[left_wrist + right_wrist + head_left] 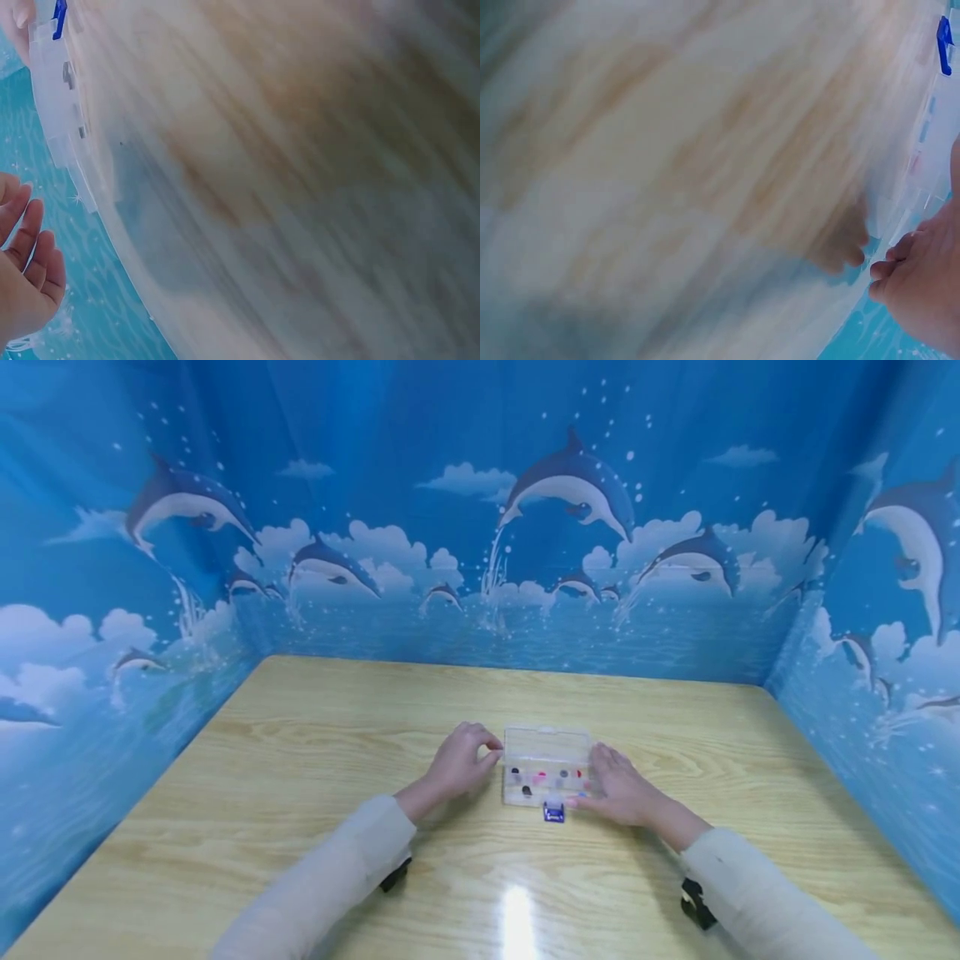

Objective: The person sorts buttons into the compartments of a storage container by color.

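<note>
A clear plastic box (517,797) stands on the table with its transparent lid (547,743) raised at the back. Small round pieces in black, pink, grey and red show inside, too small to identify. A blue latch (553,812) hangs at its front. My right hand (618,787) holds the box's right side, thumb at the front and fingers along the side. Just left of the box is my left hand (463,758), fingers loosely bent and thumb near the index finger; nothing shows between them. In the left wrist view this hand (30,262) is apart from the box (56,97).
The wood-grain table (337,718) stretches out around the box on all sides. A blue curtain (420,627) printed with dolphins and clouds encloses its back and both sides. Dark wrist straps (696,903) show under the sleeves.
</note>
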{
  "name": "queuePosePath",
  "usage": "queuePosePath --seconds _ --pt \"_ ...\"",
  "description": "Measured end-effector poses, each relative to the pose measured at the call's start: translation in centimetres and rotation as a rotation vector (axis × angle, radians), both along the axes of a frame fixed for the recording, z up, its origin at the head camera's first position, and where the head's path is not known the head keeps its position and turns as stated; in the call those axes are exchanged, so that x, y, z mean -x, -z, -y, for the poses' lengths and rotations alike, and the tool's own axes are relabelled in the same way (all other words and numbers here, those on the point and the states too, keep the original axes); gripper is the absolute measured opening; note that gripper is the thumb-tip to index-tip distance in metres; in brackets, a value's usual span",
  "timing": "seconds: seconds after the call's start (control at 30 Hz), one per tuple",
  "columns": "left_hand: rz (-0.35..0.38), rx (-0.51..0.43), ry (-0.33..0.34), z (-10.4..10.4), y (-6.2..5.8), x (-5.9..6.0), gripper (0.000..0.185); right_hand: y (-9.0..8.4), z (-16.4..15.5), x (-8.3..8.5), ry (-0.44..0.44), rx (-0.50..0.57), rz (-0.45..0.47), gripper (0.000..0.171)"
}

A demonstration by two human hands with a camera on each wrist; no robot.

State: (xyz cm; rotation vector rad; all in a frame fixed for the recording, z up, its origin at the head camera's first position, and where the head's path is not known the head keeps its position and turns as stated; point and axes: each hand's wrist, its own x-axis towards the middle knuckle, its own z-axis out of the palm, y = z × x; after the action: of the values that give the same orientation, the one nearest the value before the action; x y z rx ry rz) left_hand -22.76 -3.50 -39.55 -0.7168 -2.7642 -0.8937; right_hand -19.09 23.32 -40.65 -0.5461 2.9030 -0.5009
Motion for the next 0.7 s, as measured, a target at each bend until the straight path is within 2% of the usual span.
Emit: queuePosePath --seconds 0.2,0.43,0.7 --pt "-0.042 -0.021 0.027 0.7 0.1 -0.4 0.012 0.1 -0.1 0.1 -0.002 0.007 -0.024 0.103" --pt "-0.02 -0.007 0.038 1.2 0.1 -1.0 0.013 0.0 -0.1 -0.1 -0.001 0.032 -0.017 0.104" --pt "-0.039 -0.019 0.053 1.7 0.1 -1.2 0.014 -0.2 -0.2 -0.3 0.014 0.061 -0.023 0.105"
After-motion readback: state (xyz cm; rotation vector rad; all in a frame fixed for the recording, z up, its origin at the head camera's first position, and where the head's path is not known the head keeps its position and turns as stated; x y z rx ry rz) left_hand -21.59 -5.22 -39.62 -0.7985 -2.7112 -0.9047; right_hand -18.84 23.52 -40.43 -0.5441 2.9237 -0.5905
